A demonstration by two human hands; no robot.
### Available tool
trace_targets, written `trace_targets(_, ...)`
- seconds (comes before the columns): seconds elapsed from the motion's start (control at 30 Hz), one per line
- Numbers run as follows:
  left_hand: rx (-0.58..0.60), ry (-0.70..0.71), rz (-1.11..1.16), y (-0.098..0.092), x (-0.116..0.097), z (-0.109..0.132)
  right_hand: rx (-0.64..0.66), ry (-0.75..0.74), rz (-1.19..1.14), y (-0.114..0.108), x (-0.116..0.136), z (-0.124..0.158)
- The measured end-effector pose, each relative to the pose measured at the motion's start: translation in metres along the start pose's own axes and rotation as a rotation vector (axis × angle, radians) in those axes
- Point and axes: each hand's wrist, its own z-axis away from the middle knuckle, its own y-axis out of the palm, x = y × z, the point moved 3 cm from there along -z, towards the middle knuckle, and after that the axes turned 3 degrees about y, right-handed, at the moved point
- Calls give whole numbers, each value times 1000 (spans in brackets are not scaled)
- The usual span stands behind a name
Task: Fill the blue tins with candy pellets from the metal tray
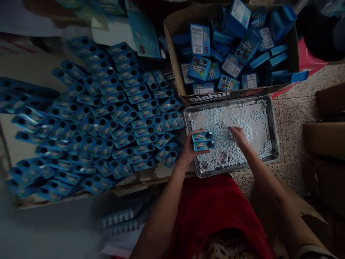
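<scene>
- Left hand (188, 148) is gripping two small blue boxes (201, 137) together over the tray's left side, their round openings showing white.
- Right hand (237, 135) is reaching into the metal tray (259, 138), fingers bunched at the pale candies (219, 153); whether it is pinching any is too small to tell.
- Crowded rows of similar boxes (145, 132) are covering much of the table (144, 175) on the left, mostly showing dark round openings, so they are probably awaiting candies.
- Jumbled boxes (199, 68) are filling the cardboard carton (170, 50) beyond the tray; whether they are finished is not showing.
- Plenty of candies are lying in the tray, so much seems to be remaining.
</scene>
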Motion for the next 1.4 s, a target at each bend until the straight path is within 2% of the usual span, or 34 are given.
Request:
trace_targets(0.13,-28,-15,-74,11,-2,0,99,-2,-352,-7,15,37)
trace_targets(0.27,-56,-30,-169,21,-11,1,285,-45,-1024,8,52,61)
trace_targets(0.33,-62,-41,-217,24,-16,0,337,-94,-1145,17,71,67)
trace_targets(0.47,-33,-36,-293,28,-25,0,327,-255,-1070,30,93,73)
trace_targets(0.6,-12,-10,-307,31,-29,-1,264,-384,-888,35,99,73)
trace_targets(0.7,-24,7,-305,31,-29,-2,215,-359,-875,38,98,69)
trace_targets(0.83,-60,21,-316,29,-25,-3,146,-247,-1008,40,93,59)
trace_targets(0.93,-84,41,-300,29,-21,-2,156,-174,-1031,41,88,60)
trace_targets(1.17,-225,118,-379,34,-4,-7,192,-369,-934,42,86,77)
trace_targets(1.3,-278,129,-386,37,6,-14,172,-422,-847,46,85,77)
trace_targets(1.4,-305,126,-386,33,5,-19,180,-445,-777,50,85,76)
